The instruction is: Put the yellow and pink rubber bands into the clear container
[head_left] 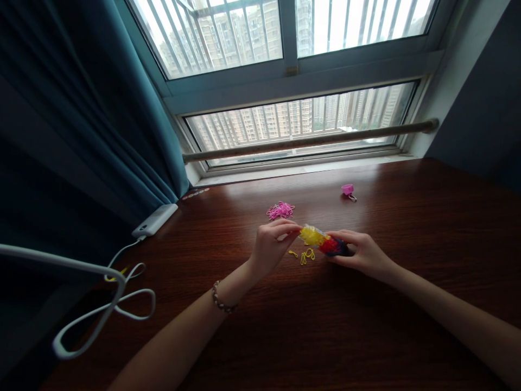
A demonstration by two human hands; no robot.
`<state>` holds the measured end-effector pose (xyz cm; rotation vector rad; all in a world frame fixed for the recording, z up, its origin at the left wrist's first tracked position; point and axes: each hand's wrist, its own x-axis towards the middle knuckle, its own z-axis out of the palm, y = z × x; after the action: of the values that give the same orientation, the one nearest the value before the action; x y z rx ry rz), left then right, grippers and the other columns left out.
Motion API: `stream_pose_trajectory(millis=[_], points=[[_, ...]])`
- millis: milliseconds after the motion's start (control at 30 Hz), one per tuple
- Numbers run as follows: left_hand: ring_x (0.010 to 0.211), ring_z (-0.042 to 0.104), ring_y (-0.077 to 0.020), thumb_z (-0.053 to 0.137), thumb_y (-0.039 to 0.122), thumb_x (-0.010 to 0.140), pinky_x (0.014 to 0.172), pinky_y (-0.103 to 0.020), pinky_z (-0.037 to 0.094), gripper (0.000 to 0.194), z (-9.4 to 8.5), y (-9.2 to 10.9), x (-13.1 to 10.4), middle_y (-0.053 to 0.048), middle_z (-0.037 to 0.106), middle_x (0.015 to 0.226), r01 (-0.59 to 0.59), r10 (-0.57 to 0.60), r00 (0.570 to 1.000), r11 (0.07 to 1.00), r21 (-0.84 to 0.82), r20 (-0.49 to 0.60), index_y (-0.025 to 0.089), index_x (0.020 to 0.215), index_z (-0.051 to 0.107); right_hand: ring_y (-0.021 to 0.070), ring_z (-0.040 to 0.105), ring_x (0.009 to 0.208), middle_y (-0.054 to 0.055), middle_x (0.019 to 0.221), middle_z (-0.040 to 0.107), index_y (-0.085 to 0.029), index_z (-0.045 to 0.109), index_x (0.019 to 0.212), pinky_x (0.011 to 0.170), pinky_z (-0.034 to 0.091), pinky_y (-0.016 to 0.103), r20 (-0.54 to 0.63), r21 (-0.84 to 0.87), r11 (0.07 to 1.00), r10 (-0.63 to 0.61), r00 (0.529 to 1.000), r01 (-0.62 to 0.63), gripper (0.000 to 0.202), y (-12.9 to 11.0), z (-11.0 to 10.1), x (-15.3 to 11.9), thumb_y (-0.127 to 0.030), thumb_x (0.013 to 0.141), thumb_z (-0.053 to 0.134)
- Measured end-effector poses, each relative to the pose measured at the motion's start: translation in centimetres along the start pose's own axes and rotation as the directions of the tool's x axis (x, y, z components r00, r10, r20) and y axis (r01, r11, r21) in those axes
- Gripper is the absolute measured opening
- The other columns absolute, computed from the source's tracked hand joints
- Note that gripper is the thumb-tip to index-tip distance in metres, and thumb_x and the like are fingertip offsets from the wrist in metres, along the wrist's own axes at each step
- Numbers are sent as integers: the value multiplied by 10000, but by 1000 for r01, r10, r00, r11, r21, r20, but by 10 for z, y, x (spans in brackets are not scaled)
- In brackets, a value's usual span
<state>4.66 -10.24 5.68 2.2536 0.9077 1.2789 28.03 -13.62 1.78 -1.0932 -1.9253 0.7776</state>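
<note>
A clear plastic bag of small rubber bands point(313, 235) is held just above the table, yellow bands at its left end, red in the middle and dark blue at the right. Around its dark end curl the fingers and thumb of my right hand point(363, 254). My left hand point(273, 243) is pinched closed at the yellow end; exactly what lies between its fingertips is too small to make out beyond the bag's edge. Several loose yellow rubber bands point(307, 255) lie under the bag. Beyond my left hand is a pile of pink rubber bands point(280, 210).
A small pink cup-like thing point(347, 189) with a light loop sits at the back right of the brown wooden table point(268, 326). At the left are a white power strip point(155, 220), a looped white cable point(134, 314) and a blue curtain point(138, 108). A barred window stands behind.
</note>
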Motion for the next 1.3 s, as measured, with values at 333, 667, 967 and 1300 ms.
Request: stream_pose_trajectory(millis=[333,667,967,1300], points=[[793,643,-151,580,168,761,763,-279,544,138,4,4,-3,-51,657,849,127,-133,991,964,-233,-10,146,897,579,250,563,994,71,1123,584,-197,580,1123,851,485,354,34,111,989,92,995,-95,469,-1,1,-1,-288,673,676],[880,608,-161,509,167,819,796,-323,506,296,3,-6,-12,-83,589,991,-74,77,997,911,-405,-9,187,1088,386,236,561,999,66,1126,582,-195,575,1123,853,479,336,53,196,971,132,990,-140,477,2,2,-2,-279,667,683],[1047,536,-248,349,358,891,976,-481,244,371,-5,-5,-8,-117,654,983,4,28,988,979,-203,155,160,1203,383,231,563,983,66,1111,591,-199,577,1122,830,473,330,38,138,987,78,996,-83,468,-3,1,-1,-282,672,676],[1283,300,-253,137,579,852,1045,-461,-142,662,7,-2,-5,-134,393,1348,62,-15,887,994,-88,462,178,1375,195,208,565,900,45,1001,638,-218,612,1066,803,449,322,31,-151,987,-43,999,47,432,-13,1,-3,-226,640,686]])
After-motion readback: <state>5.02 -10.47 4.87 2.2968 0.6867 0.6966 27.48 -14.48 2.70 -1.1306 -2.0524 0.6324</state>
